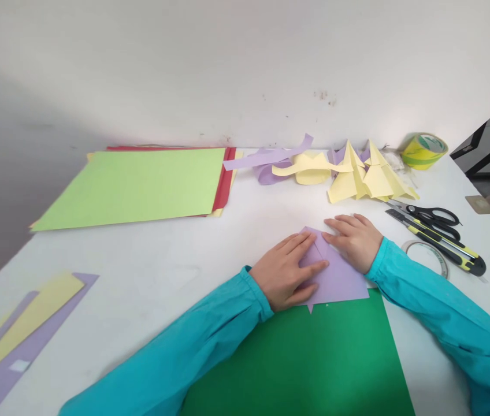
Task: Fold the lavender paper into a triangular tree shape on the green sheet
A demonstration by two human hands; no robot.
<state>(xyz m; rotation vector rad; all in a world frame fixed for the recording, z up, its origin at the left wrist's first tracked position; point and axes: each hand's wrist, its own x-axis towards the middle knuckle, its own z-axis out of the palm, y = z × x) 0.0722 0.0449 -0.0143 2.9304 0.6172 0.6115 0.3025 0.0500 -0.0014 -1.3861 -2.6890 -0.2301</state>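
A folded sheet of light purple paper [344, 283] lies in front of me, its top narrowed to a blunt peak with a crease near it. Across its left side my left hand [286, 270] rests flat, fingers spread and pressing on the paper. My right hand [353, 240] is at the upper right edge, fingers stretched out and touching that edge with the thumb side. Under the lower part of the paper is a dark green sheet [314, 358]. A small purple point sticks out below the bottom edge.
Scissors [433, 216], a utility knife [440, 240] and a tape roll [444, 263] lie on the right. Folded yellow paper shapes [372, 176], curled strips [312, 169] and yellow tape [422, 151] stand by the wall. Stacked coloured sheets [141, 185] and paper offcuts [28, 323] lie left.
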